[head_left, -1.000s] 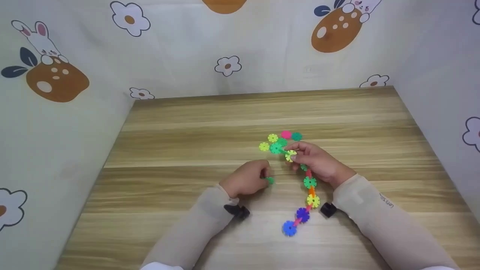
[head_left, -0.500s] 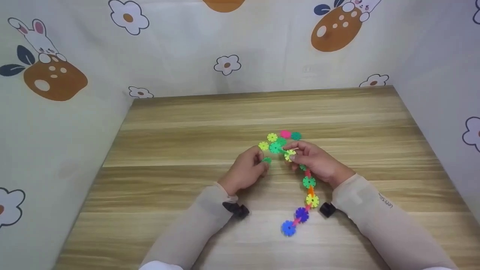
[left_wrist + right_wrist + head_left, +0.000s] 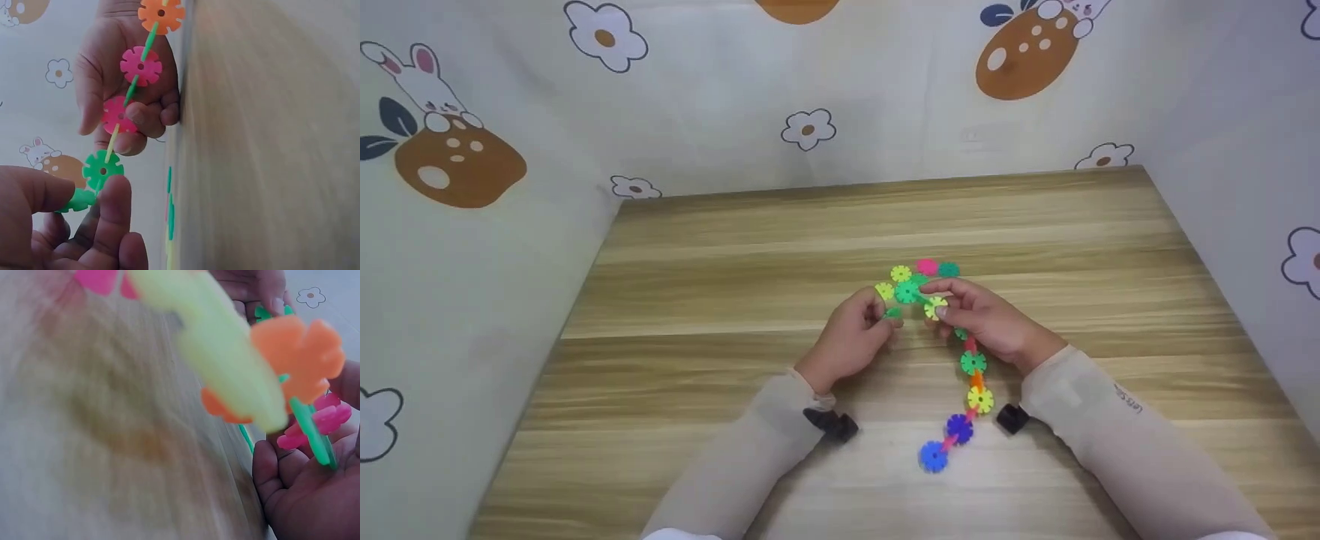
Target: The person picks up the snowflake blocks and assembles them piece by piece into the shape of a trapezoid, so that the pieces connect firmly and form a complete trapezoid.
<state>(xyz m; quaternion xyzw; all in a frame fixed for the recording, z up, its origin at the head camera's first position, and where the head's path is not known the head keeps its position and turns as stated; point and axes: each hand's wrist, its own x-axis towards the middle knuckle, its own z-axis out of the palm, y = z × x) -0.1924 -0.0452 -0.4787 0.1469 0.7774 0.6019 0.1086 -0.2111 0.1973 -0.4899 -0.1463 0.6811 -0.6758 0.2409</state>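
My left hand [image 3: 851, 337] pinches a small green notched disc [image 3: 79, 199] between thumb and fingers. Right beside that disc, in the left wrist view, is the green end disc [image 3: 103, 170] of a chain of interlocking snowflake discs. My right hand [image 3: 990, 322] grips this chain near its far end, a pink disc [image 3: 118, 115] lying against its fingers. From there the chain trails toward me, through a yellow disc [image 3: 980, 400], to a blue disc [image 3: 934, 456]. Orange [image 3: 304, 354] and pale yellow discs [image 3: 219, 349] of it fill the right wrist view, blurred by nearness.
Beyond the hands, several loose discs lie on the wooden table [image 3: 720, 255], among them a yellow one [image 3: 901, 274], a pink one [image 3: 927, 266] and a teal one [image 3: 949, 269]. A patterned cloth wall [image 3: 720, 112] borders the table's back. Each wrist bears a black camera [image 3: 832, 424].
My left hand has moved away from me with the green disc, up close to the chain's far end. The right hand has kept its hold on the chain almost in place.
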